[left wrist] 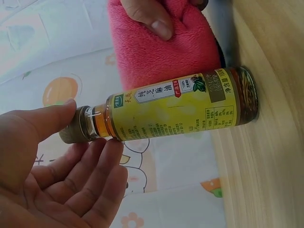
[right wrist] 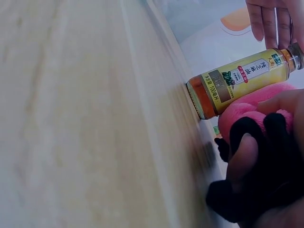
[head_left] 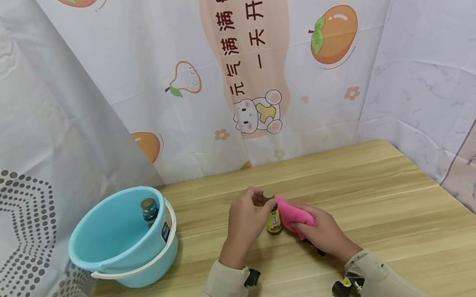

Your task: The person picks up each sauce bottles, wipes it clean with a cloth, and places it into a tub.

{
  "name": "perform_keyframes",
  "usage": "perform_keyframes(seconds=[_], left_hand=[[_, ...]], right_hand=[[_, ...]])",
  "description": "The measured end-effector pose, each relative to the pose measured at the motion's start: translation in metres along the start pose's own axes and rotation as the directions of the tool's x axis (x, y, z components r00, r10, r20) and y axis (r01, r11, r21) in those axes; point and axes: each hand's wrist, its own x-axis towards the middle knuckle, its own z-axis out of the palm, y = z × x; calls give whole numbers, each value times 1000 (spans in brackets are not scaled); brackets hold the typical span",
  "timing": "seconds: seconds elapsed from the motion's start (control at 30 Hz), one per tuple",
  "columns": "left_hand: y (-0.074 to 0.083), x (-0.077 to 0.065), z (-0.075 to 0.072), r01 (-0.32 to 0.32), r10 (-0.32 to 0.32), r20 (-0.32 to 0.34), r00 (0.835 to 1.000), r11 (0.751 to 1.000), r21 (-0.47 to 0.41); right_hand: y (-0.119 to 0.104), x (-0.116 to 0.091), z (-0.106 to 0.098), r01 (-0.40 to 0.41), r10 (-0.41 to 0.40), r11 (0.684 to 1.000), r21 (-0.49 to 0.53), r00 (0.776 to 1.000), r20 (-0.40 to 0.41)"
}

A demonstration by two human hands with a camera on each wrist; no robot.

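Note:
A small sesame oil bottle (left wrist: 171, 107) with a yellow label and a bronze-coloured cap (left wrist: 76, 126) stands upright over the wooden table (head_left: 371, 210). My left hand (head_left: 247, 218) holds it at the top, thumb on the cap and fingertips at the neck. In my right hand (head_left: 320, 229) is a bunched pink cloth (left wrist: 161, 52), pressed against the side of the bottle. A soft black thing with stubby lobes (right wrist: 261, 161) shows under that hand in the right wrist view, with fingers curled over it; I cannot tell what it is.
A light blue bucket (head_left: 105, 228) with a white handle (head_left: 139, 265) stands at the table's left. Inside it is a dark bottle (head_left: 149, 210) with a gold-coloured cap. Printed curtains (head_left: 189, 141) hang behind the table and along both sides.

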Motion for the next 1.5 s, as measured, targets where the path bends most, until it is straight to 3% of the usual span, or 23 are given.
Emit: perform_keyframes(seconds=[0.33,0.57,0.73,0.93,1.1,1.2,1.33,1.5], left_hand=[[0,1,-1,-28,28,-2,1000,999,-27],[1,1,0,-43,45,21,999,997,-72],[1,2,0,-53,57,40,998,995,-86],[2,3,0,-69,74,46,996,993,-93],[2,5,1,-70,75,50,996,993,-90],[1,3,0,-63,68,58,996,994,-90],[1,2,0,-64,69,57,996,995,-82],[0,1,0,-60,64,55,996,995,-74]], right_hand=[[-3,-3,-2,95,-90,995,40,991,-101],[-1,-3,-4,220,-213,975,29,964,-163],[-3,-3,-5,254,-239,966,52,949,-206],[-6,-1,-3,251,-241,968,20,944,-225],[-29,-10,-7,214,-208,977,14,961,-181],[-25,-10,-8,175,-169,984,33,976,-134],[-2,-1,-5,122,-121,993,4,987,-104],[0,2,-3,60,-64,996,-59,996,-70]])
